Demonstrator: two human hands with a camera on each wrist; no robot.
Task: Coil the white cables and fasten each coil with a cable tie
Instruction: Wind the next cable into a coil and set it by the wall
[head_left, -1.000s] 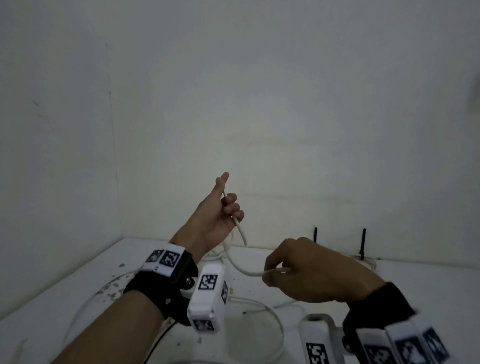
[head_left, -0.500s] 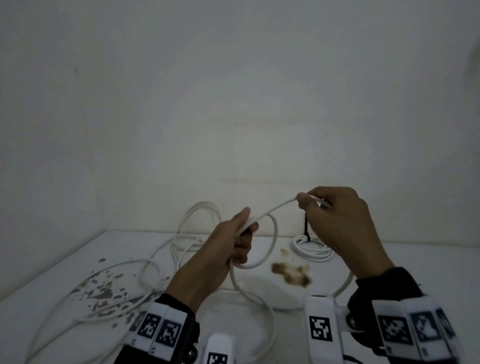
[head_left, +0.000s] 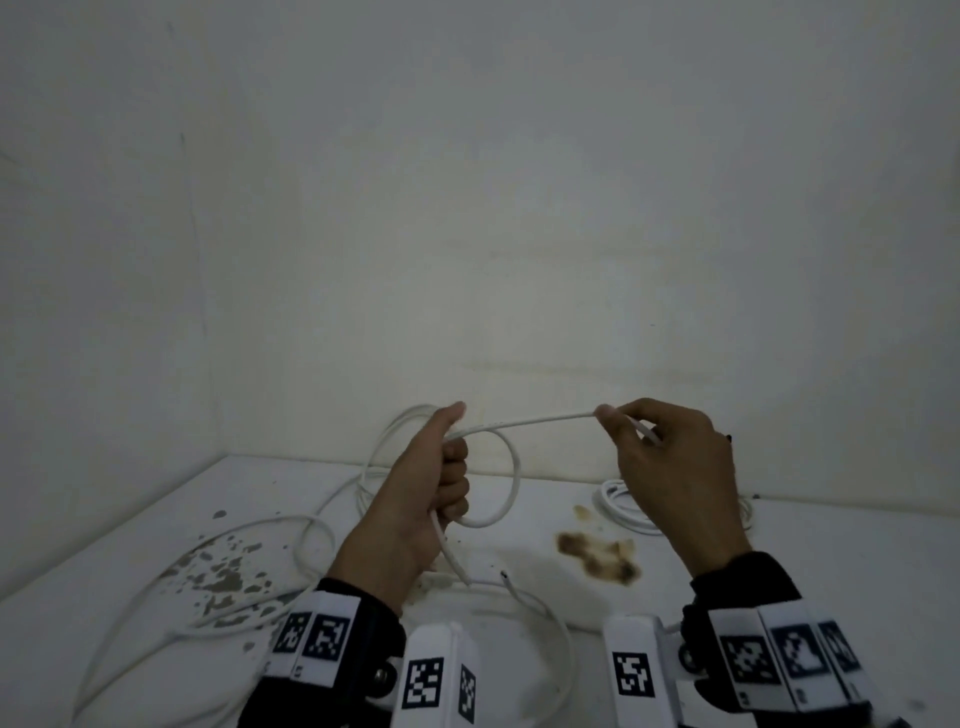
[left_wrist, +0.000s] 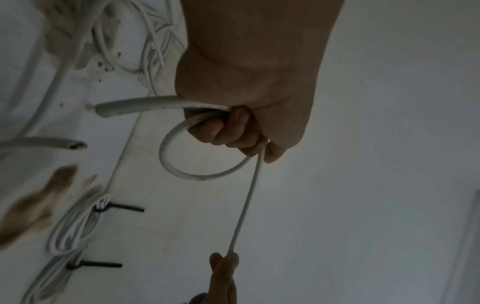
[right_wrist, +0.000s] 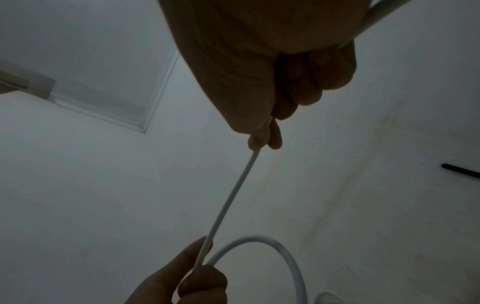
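Note:
My left hand grips a white cable with one small loop hanging from the fist. From there a taut stretch of the cable runs to my right hand, which pinches it between thumb and fingertips. A short cut end hangs below the left fist. More loose white cable lies on the white table at left. Two finished coils with black cable ties lie by the back wall.
A brown stain marks the table between my hands, and grey speckles spread at left. White walls close the table at the back and left. Another cut cable end lies near the stain.
Both hands have come to mid-air over the table. My right hand has drawn the cable out to the right, stretching it straight from the left fist, which now holds one loop.

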